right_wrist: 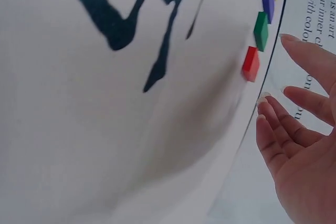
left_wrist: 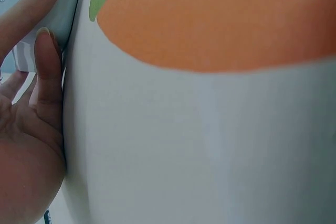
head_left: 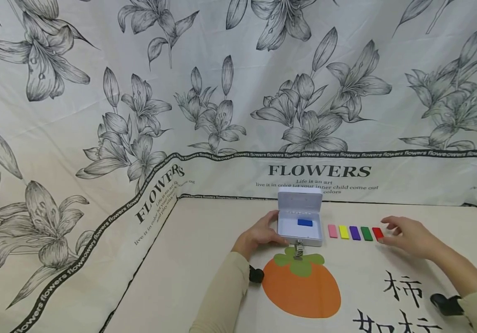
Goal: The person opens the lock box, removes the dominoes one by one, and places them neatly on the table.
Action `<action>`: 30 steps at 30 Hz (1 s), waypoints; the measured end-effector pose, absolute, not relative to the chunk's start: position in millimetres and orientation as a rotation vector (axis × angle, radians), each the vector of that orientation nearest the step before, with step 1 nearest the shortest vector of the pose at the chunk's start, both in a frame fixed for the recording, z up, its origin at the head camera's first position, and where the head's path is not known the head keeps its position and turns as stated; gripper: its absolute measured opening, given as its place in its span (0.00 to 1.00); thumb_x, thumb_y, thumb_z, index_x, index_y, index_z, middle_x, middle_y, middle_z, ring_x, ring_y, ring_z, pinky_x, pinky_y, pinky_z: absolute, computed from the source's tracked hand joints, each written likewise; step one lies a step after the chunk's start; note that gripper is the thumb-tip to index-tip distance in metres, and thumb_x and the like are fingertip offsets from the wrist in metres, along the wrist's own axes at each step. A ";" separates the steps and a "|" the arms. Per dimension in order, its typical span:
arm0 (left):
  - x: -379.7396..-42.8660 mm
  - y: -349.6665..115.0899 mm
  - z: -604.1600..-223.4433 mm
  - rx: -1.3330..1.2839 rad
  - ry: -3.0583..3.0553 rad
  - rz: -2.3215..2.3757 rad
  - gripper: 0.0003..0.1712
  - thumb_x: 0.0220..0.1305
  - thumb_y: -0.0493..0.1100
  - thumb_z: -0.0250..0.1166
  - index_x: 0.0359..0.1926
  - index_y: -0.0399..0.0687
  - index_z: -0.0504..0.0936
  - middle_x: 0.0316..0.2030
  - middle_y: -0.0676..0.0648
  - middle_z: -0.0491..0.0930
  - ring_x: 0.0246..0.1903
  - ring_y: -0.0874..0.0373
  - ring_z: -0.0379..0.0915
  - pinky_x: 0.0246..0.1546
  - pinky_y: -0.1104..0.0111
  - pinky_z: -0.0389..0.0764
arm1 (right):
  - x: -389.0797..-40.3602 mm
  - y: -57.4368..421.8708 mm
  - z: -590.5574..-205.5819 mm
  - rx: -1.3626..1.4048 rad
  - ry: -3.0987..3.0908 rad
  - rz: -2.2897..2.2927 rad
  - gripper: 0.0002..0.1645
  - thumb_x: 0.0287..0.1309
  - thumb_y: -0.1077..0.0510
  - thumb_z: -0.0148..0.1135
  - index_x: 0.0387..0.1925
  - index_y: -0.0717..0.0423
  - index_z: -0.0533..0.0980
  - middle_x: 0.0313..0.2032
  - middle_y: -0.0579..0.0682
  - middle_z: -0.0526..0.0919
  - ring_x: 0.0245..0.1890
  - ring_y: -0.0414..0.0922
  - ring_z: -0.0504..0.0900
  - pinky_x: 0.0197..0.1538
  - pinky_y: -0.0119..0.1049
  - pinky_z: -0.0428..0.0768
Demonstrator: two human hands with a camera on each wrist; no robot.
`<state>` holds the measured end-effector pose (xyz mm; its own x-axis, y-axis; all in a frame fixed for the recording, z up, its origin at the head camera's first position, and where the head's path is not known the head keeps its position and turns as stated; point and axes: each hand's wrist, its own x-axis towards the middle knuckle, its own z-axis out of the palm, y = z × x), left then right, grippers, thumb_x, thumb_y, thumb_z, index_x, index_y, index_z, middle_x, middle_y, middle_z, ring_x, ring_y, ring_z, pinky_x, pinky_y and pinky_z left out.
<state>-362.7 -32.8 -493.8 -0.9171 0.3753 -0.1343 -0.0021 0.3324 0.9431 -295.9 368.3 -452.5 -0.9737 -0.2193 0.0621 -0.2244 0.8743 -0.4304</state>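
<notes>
A white box [head_left: 288,233] stands on the table with its lid [head_left: 300,201] raised, and a blue block [head_left: 305,223] lies inside it. My left hand [head_left: 262,233] holds the box by its left side; the left wrist view shows the thumb and a finger against the box's corner [left_wrist: 65,11]. From the box's front edge hangs a small metal padlock [head_left: 299,250]. My right hand [head_left: 409,237] hovers beside the red block [head_left: 377,233], fingers loosely bent and apart. In the right wrist view a gap shows between those fingertips and the red block [right_wrist: 251,64].
Left of the red block, a row holds green [head_left: 366,233], purple [head_left: 355,233], yellow [head_left: 343,232] and pink [head_left: 332,231] blocks. The pale tablecloth [head_left: 205,240] bears a printed orange persimmon [head_left: 305,291] and black characters [head_left: 402,289]. A flower-printed curtain [head_left: 221,175] borders the table's back and left.
</notes>
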 end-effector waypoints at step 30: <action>-361.7 -34.8 -493.4 0.336 2.280 1.594 0.58 0.40 0.31 0.83 0.73 0.59 0.68 0.74 0.51 0.66 0.71 0.52 0.58 0.76 0.51 0.52 | -295.8 253.5 -424.1 0.674 -2.817 0.846 0.30 0.56 0.54 0.76 0.55 0.70 0.78 0.49 0.64 0.84 0.44 0.54 0.81 0.42 0.45 0.82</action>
